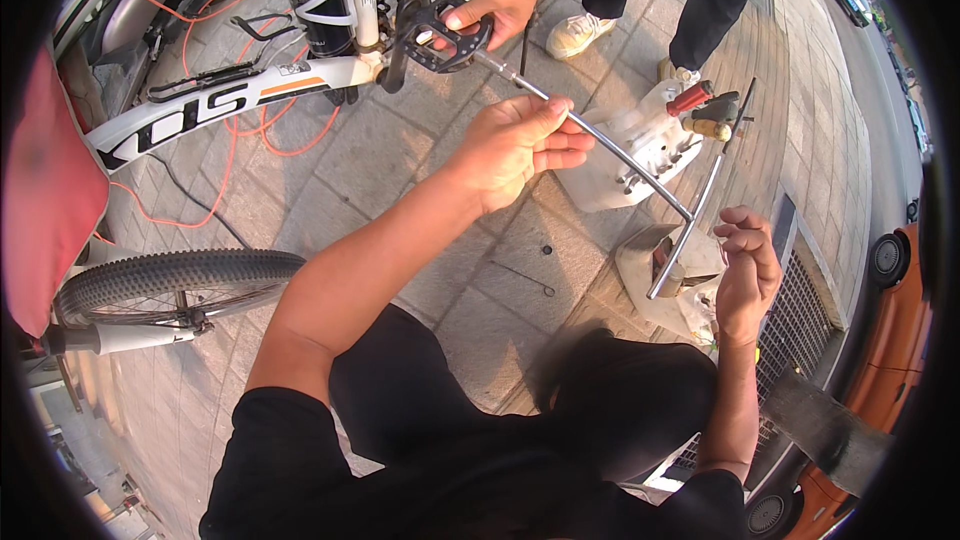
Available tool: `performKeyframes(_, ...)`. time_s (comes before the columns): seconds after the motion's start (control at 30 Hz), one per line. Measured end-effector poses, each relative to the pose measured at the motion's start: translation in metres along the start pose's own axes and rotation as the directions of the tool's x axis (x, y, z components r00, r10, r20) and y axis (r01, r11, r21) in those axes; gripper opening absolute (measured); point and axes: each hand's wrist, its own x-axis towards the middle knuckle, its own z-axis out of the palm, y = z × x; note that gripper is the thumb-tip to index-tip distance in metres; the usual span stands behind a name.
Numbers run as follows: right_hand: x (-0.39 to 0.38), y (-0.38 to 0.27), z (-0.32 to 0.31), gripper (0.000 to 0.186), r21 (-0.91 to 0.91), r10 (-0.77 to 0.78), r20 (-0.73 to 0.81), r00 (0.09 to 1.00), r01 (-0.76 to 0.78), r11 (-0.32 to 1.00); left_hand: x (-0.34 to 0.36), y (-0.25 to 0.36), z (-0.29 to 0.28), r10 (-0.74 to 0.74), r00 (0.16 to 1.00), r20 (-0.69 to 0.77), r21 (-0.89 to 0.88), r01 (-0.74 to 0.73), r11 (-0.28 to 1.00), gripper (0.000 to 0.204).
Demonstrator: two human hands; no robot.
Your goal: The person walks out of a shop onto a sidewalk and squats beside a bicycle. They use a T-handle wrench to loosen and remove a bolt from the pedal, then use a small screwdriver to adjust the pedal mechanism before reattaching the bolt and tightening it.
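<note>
A long chrome T-handle wrench (630, 162) slants across the middle, its far tip against the outer end of a black bicycle pedal (435, 50). My left hand (515, 148) pinches its shaft between thumb and forefinger, the other fingers loosely curled. Just right of the wrench's crossbar, my right hand (748, 275) is raised with bent, parted fingers and appears to hold nothing. Another person's hand (505, 0) grips the pedal from the far side. The pedal sits beside the white bicycle frame (225, 105), whose crank area is partly hidden.
A cut white plastic jug (625, 175) holds tools with red and yellow handles. Nearer stands another cut container (650, 265). An orange hose (232, 165) loops over the paving. A bicycle wheel (180, 275) is at left, a metal grate (800, 325) at right.
</note>
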Motion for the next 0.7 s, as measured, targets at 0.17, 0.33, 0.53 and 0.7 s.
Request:
performKeyframes(0.17, -0.001, 0.019, 0.009, 0.066, 0.232, 0.696, 0.402, 0.594, -0.802, 0.551, 0.002, 0.0, -0.01, 0.023, 0.994, 0.11, -0.055, -0.017, 0.998, 0.023)
performKeyframes(0.33, 0.004, 0.003, 0.023, 0.056, 0.315, 0.598, 0.64, 0.482, -0.875, 0.368, -0.004, 0.003, -0.009, 0.001, 0.991, 0.131, -0.089, 0.01, 0.996, 0.023)
performKeyframes(0.53, -0.012, -0.002, 0.033, 0.033, 0.104, 0.308, 0.366, 0.878, -0.368, 0.924, -0.002, 0.009, 0.0, -0.019, 1.0, -0.013, -0.039, 0.019, 0.999, 0.03)
performKeyframes(0.7, 0.002, -0.028, 0.028, 0.042, -0.206, -0.224, 0.454, 0.862, 0.346, 0.915, -0.002, 0.002, -0.006, -0.048, 0.977, -0.208, 0.058, 0.061, 0.996, 0.032)
